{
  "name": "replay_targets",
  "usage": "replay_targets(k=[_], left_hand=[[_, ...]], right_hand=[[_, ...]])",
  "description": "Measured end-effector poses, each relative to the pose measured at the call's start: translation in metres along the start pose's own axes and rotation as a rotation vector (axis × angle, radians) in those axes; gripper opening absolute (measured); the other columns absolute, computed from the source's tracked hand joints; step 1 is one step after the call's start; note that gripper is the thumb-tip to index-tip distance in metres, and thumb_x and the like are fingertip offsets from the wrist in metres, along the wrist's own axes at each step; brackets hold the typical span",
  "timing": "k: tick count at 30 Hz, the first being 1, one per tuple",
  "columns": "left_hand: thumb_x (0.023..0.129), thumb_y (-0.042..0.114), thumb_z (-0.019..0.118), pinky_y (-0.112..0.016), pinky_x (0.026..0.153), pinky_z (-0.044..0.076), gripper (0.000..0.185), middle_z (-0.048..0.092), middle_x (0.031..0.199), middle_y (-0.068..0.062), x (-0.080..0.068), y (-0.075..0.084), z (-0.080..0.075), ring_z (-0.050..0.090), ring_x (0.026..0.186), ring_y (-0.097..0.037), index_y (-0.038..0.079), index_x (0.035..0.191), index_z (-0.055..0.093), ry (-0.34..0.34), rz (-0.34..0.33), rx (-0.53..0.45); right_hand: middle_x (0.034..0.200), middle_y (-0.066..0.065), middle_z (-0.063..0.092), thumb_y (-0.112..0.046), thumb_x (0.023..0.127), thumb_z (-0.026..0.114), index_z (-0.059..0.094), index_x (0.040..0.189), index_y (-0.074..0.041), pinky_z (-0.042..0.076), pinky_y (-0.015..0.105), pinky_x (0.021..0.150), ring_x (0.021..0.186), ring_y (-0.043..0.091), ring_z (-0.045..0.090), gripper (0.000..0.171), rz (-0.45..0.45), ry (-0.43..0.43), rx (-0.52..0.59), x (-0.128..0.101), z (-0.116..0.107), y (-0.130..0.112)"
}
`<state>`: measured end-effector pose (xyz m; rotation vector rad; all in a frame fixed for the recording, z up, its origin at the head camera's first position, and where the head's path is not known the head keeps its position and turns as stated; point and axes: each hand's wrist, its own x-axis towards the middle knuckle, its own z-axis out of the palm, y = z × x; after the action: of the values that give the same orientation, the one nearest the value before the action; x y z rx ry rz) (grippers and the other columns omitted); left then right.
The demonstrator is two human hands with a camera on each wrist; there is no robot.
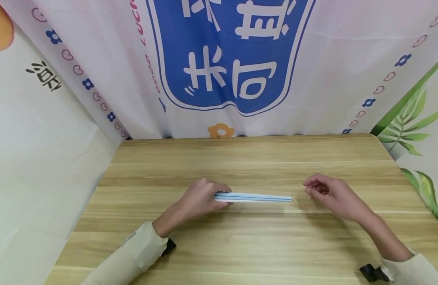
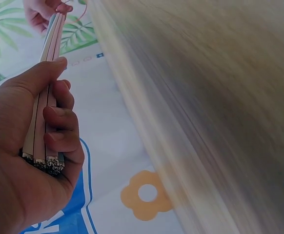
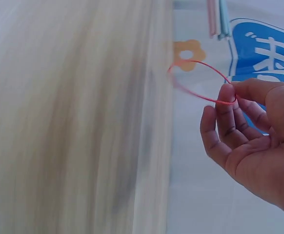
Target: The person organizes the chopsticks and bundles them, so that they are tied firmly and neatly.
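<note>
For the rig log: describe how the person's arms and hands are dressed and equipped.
Both hands are bare, with no gloves or rings visible. The left hand comes out of a long cream sleeve with a faint marking near the cuff; a small black device sits at that wrist. The right hand has a matching cream sleeve pulled further back, with a black device at its cuff.

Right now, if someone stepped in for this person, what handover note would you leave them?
Left hand: grips one end of a bundle of straws, held level just above the wooden table.
Right hand: pinches a thin red rubber band between thumb and fingertips, its loop open, close to the bundle's free end.
Done: straws gathered into one bundle, band picked up.
Left: the band is not yet around the straws; it probably needs slipping over the free end and wrapping.
</note>
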<state>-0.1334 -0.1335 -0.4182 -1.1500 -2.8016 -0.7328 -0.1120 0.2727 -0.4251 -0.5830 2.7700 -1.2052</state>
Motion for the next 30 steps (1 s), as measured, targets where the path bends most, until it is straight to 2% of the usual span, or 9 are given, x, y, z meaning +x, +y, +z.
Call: replay_targets(k=[6,14,22,30], left_hand=[[0.090,0.026,0.089,-0.016,0.063,0.050,0.020,0.084,0.095,0.002,0.003,0.002,0.001,0.060,0.066,0.004,0.014,0.105,0.084,0.003,-0.002,0.005],[0.091,0.029,0.089,-0.016,0.062,0.049,0.021,0.083,0.092,0.004,0.009,0.004,0.003,0.054,0.061,0.005,0.014,0.105,0.085,0.025,-0.008,0.002],[0.090,0.028,0.089,-0.017,0.063,0.052,0.020,0.084,0.094,0.003,0.017,0.005,0.006,0.064,0.067,0.003,0.015,0.105,0.084,0.043,-0.023,0.006],[0.090,0.027,0.089,-0.018,0.064,0.053,0.020,0.084,0.096,0.002,0.025,0.004,0.008,0.064,0.067,0.002,0.015,0.105,0.085,0.045,-0.035,0.022]], right_hand=[[0.100,0.010,0.076,-0.008,0.105,0.068,0.070,0.118,0.002,0.061,0.026,0.071,0.085,0.007,0.070,0.016,-0.022,0.068,0.103,0.001,0.007,-0.007],[0.097,0.009,0.076,-0.005,0.104,0.070,0.071,0.117,0.000,0.061,0.027,0.069,0.080,0.009,0.068,0.014,-0.048,0.139,0.165,0.008,0.016,-0.019],[0.101,0.012,0.076,-0.007,0.104,0.071,0.073,0.116,-0.003,0.062,0.027,0.071,0.087,0.006,0.070,0.013,-0.018,0.149,0.225,0.014,0.021,-0.029],[0.103,0.010,0.076,-0.007,0.102,0.073,0.074,0.115,-0.003,0.062,0.025,0.073,0.089,0.005,0.069,0.013,-0.005,0.152,0.219,0.012,0.025,-0.032]])
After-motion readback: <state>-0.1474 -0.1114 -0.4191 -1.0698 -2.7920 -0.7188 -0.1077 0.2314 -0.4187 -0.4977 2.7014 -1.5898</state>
